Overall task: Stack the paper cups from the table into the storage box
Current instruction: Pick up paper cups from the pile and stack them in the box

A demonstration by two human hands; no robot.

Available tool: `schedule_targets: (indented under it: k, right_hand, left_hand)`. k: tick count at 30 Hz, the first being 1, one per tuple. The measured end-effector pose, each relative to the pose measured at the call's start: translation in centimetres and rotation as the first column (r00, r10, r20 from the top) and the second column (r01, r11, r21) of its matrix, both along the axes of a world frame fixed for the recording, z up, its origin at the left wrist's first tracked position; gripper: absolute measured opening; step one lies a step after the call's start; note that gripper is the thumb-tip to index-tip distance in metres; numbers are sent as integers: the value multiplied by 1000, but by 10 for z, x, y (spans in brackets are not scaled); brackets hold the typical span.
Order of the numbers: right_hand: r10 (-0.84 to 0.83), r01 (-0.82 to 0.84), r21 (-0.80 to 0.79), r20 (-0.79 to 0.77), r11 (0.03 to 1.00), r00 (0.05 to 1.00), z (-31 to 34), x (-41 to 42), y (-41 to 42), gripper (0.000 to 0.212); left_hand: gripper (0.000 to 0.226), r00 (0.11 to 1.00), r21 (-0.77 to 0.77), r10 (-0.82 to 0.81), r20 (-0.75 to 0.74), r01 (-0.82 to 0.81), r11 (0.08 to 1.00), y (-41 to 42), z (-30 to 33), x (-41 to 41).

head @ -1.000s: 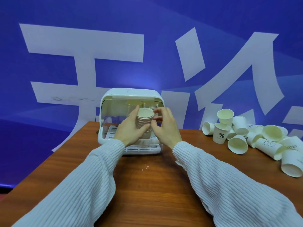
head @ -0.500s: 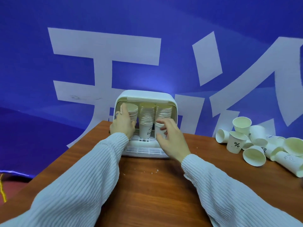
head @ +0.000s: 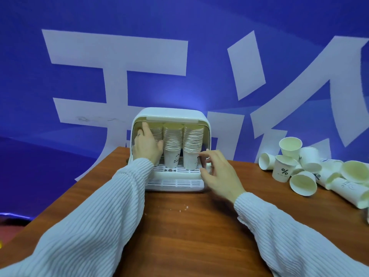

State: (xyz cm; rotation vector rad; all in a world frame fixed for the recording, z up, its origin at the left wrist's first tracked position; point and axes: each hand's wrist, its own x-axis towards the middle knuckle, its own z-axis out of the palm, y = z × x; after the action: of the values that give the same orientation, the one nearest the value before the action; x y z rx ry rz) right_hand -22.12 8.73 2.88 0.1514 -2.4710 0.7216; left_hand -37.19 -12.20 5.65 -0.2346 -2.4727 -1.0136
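A white storage box (head: 171, 114) stands open at the far edge of the table, and three tall stacks of paper cups stand side by side inside it. My left hand (head: 146, 143) reaches into the box and rests against the left stack (head: 156, 132), covering most of it. The middle stack (head: 173, 144) and right stack (head: 192, 146) stand free. My right hand (head: 216, 172) hovers just outside the box's right front corner, fingers apart and empty, close to the right stack. Loose paper cups (head: 303, 182) lie heaped at the right.
The wooden table (head: 195, 232) stretches toward me, with a few white crumbs (head: 184, 207) on it. The box's slotted tray (head: 175, 182) juts forward. One loose cup with a % mark (head: 282, 168) stands upright. A blue banner with white shapes (head: 119, 56) hangs behind.
A stack held in both hands a second ago now stands in the box. My left hand has gone to the left stack; my right hand has pulled back out, open.
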Motion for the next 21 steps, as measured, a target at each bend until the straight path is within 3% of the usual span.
schedule_targets:
  k: [3,5,7,9,14,16,18,21]
  right_hand:
    - [-49,51,-69,29,996,998,0,6,5,42]
    - [-84,89,-118,43,989,996,0,11,9,40]
    - [-122,130,-165,61,978,991,-1,18,14,37]
    - [-156,166,-187,69,968,985,-2,26,21,36]
    - [-211,221,-284,68,933,975,-9,56,50,33]
    - [-311,309,-338,50,889,949,-15,69,74,34]
    - [-493,473,-350,37,808,869,-24,87,103,34]
    - [-764,748,-178,-30,639,645,-40,111,149,32]
  left_hand:
    - [79,993,8,19,-119,-19,1000,9,2,27]
    - [63,958,7,-10,-287,13,1000,20,2,53]
    - [50,895,-28,-111,-431,110,994,36,-2,80]
    - [43,842,-65,-243,-481,242,968,55,-9,102]
    - [41,812,-62,-493,-314,500,864,117,-36,153]
    - [41,798,-66,-555,-234,557,828,142,-50,170]
    - [43,765,-92,-612,-200,607,789,165,-63,189]
    - [45,698,-158,-696,-170,678,718,188,-79,210]
